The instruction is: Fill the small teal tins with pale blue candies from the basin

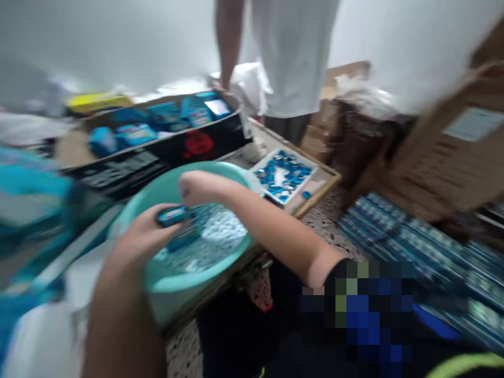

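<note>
Over a turquoise basin (157, 283), my left hand (147, 226) is wrapped round a small blue package (172, 216). Just beyond it my right hand (197, 188) is closed above the package's far end; its fingertips are turned away, and what they hold, if anything, is hidden. Many small pale, shiny pieces (222, 231) lie in the basin. Behind the basin is a black-sided carton (165, 157) with blue packages in it. A white tray (293, 198) of blue round pieces sits to the right of the basin.
A person in a white shirt (293, 58) stands behind the tray. Stacked blue packs (409, 247) are at the right, below large cardboard boxes (449, 157). One loose blue piece (306, 195) lies beside the tray. Blurred blue and white bags fill the left side.
</note>
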A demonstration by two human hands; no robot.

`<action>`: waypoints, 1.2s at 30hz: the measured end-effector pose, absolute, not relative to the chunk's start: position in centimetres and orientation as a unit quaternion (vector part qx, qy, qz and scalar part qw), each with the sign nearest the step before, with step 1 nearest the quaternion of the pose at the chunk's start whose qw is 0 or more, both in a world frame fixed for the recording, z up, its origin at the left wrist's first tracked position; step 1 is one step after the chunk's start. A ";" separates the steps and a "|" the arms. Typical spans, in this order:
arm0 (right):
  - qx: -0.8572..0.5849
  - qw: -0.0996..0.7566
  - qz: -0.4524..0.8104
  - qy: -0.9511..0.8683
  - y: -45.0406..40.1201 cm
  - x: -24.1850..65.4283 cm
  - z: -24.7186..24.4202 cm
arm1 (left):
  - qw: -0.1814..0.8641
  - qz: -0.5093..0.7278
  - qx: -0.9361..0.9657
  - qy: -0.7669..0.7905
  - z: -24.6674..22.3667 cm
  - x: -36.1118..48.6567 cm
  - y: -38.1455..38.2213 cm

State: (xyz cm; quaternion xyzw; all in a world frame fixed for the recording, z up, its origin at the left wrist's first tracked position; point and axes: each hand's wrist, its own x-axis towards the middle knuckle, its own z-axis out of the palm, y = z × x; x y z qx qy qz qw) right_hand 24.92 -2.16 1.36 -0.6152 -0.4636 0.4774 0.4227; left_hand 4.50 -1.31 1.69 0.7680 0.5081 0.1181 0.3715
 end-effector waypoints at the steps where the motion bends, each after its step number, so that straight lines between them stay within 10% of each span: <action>1: -0.599 0.394 0.464 -0.520 -1.6 22.8 1.8 | 0.353 0.135 0.764 0.522 1.9 2.8 -1.6; 36: -0.541 0.257 0.268 -0.755 -1.6 20.5 2.0 | 0.379 0.222 0.763 0.474 0.9 1.0 -1.4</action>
